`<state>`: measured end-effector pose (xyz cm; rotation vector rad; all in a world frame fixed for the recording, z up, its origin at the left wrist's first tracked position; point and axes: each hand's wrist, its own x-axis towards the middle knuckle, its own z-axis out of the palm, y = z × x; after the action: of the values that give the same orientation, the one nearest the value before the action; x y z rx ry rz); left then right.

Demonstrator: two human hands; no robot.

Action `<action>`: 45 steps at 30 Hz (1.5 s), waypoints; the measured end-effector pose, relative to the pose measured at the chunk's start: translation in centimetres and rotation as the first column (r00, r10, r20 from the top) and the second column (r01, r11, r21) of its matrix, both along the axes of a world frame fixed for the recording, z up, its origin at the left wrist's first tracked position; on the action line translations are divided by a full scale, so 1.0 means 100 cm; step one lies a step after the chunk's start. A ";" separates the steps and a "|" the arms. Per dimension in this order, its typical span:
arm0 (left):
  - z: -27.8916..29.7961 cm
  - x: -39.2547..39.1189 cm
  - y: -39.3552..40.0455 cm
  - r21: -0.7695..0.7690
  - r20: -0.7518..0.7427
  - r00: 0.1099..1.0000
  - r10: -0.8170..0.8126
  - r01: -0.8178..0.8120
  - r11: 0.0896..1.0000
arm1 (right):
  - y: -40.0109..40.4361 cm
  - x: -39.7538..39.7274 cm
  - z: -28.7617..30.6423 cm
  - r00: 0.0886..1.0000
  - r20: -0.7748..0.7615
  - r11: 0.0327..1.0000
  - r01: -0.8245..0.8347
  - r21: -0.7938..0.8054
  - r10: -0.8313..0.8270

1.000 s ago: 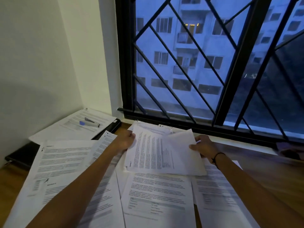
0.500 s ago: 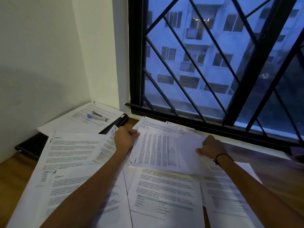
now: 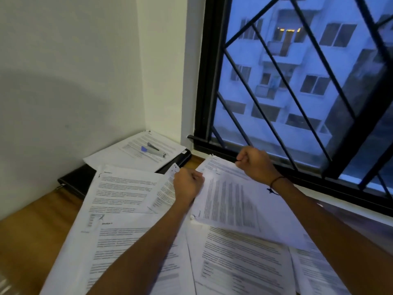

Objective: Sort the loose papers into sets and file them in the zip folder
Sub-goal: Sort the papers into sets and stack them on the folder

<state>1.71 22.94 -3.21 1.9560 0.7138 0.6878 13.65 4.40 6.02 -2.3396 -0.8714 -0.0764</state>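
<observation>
Dusk at a barred window [image 3: 297, 86], apartment block beyond the black grille. Below the window, a wooden tabletop [image 3: 32, 218] nearly buried under printed sheets [image 3: 127, 231], overlapping one another from the window sill toward the camera. Left of the window, in the wall corner, a black zip folder [image 3: 76, 179] lying flat, its far end covered by another printed page [image 3: 136, 154] with a stapler [image 3: 153, 148], blue at one end, resting on top. A loose spread of pages between the folder and both forearms.

Just under the window, a set of papers [image 3: 234, 201] lifted at a tilt above the pile, dense text on the top page, near edge hanging free over the sheets beneath. Left hand [image 3: 187, 184] clenched on the set's left edge, fingers curled around the paper. Right hand [image 3: 255, 165] clenched at the set's far corner nearest the window frame, fingers curled, apparently pinching the top edge. Dark cord bracelet [image 3: 276, 182] on the right wrist.
</observation>
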 end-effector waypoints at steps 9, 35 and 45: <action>-0.007 0.004 0.004 -0.008 -0.008 1.000 0.020 -0.020 1.000 | 0.152 0.022 0.005 0.917 -0.033 0.890 -0.395 -0.227 0.398; -0.017 0.009 0.011 0.096 0.001 1.000 0.024 -0.024 0.995 | 0.313 0.031 -0.033 0.804 -0.098 0.752 -0.584 -0.306 0.586; -0.012 0.009 0.010 0.032 -0.002 1.000 0.003 -0.003 0.999 | 0.258 0.043 -0.009 0.818 -0.158 0.801 -0.574 -0.170 0.553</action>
<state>2.63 23.94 -4.44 1.9855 0.7108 0.7033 17.91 30.15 5.08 -2.1406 -1.5531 0.4016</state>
